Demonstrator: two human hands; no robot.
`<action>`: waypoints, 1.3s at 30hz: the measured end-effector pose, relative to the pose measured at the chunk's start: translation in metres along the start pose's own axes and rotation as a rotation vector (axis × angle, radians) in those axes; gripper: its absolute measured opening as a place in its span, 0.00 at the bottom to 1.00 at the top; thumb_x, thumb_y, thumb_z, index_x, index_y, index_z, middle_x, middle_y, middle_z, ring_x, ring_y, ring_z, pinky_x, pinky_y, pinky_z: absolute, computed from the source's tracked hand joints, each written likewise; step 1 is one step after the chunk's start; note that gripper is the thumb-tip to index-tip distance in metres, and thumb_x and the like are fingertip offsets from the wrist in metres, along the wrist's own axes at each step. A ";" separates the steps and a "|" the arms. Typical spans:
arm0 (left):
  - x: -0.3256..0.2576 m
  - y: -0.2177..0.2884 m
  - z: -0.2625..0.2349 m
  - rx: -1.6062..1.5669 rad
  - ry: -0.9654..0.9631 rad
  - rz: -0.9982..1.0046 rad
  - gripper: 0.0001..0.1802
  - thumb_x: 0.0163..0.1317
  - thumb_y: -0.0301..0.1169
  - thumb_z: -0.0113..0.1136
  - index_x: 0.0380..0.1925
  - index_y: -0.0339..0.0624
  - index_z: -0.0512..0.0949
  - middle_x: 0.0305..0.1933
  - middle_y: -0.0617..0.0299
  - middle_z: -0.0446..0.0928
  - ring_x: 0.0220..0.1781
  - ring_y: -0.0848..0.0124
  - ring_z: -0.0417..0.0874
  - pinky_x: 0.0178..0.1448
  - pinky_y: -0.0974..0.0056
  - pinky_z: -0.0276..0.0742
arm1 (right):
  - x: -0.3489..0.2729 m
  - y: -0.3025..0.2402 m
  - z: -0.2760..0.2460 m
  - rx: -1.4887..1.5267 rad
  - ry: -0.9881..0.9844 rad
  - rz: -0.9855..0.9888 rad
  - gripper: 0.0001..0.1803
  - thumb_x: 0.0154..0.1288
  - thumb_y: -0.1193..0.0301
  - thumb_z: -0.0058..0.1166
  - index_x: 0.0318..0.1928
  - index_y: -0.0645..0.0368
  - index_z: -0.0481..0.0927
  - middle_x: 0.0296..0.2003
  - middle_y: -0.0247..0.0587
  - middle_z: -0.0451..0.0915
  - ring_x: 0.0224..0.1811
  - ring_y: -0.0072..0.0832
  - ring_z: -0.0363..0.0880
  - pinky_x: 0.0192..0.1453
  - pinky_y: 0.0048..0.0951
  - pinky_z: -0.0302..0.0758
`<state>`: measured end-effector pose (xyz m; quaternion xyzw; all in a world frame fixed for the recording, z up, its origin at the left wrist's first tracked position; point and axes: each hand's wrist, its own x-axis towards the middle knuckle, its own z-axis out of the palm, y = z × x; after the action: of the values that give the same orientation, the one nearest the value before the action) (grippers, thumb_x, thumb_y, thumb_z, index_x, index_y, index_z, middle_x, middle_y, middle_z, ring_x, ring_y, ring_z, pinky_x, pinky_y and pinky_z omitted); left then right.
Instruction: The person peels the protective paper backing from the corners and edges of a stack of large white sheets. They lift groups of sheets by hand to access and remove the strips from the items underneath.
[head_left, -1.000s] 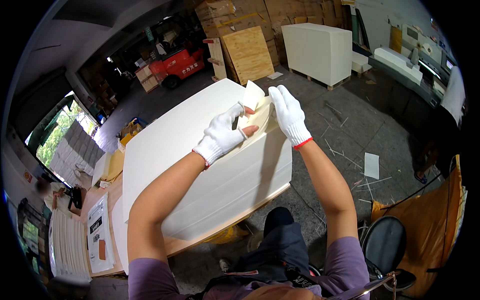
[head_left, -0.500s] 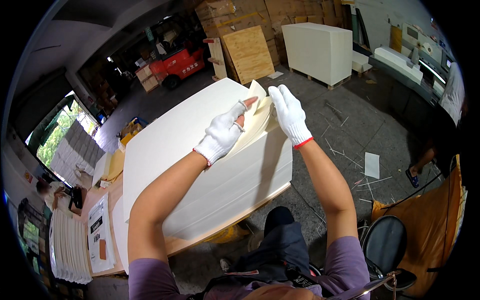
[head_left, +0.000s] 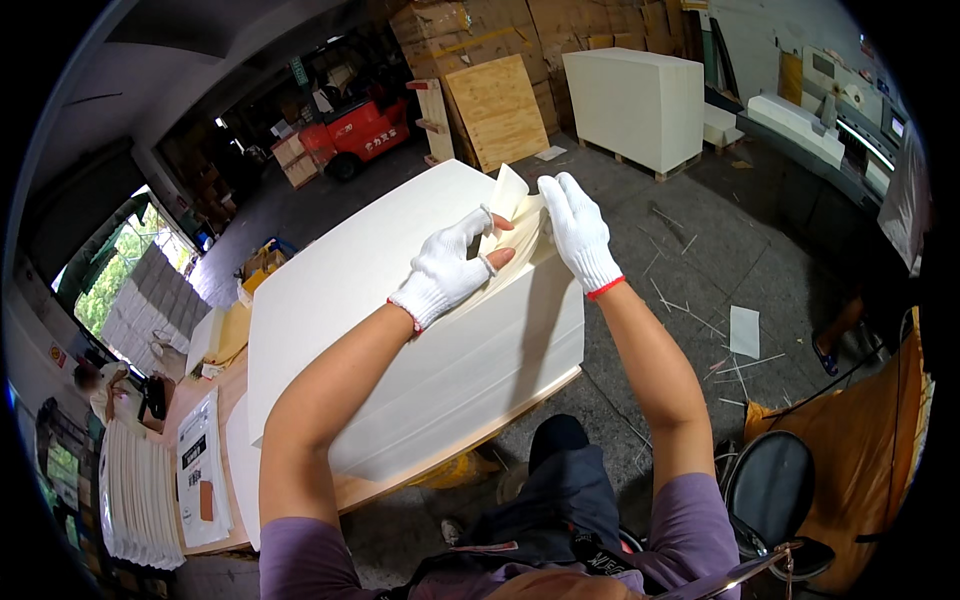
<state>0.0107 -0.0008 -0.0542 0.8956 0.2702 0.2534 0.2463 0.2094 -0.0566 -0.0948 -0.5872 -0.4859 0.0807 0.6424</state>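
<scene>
Both gloved hands, left (head_left: 447, 272) and right (head_left: 577, 232), pinch the lifted corner of the top sheets (head_left: 512, 222) on the paper stack (head_left: 400, 330). A loose grip may let sheets slip and crease.

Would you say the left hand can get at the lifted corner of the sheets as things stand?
Probably yes: the left hand already pinches the lifted sheets at the corner of the paper stack, beside the right hand; nothing lies between.
</scene>
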 end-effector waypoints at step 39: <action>0.022 0.019 0.007 0.629 -0.037 -0.103 0.22 0.64 0.45 0.58 0.58 0.60 0.79 0.48 0.58 0.86 0.48 0.57 0.88 0.48 0.52 0.81 | -0.003 0.007 -0.052 -0.742 -0.269 -0.332 0.30 0.70 0.37 0.48 0.35 0.53 0.81 0.29 0.44 0.83 0.36 0.45 0.83 0.38 0.44 0.76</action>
<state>0.0378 -0.0033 -0.0412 0.9175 0.3758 0.1280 -0.0254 0.2482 -0.0918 -0.0939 -0.6764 -0.6495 -0.1282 0.3229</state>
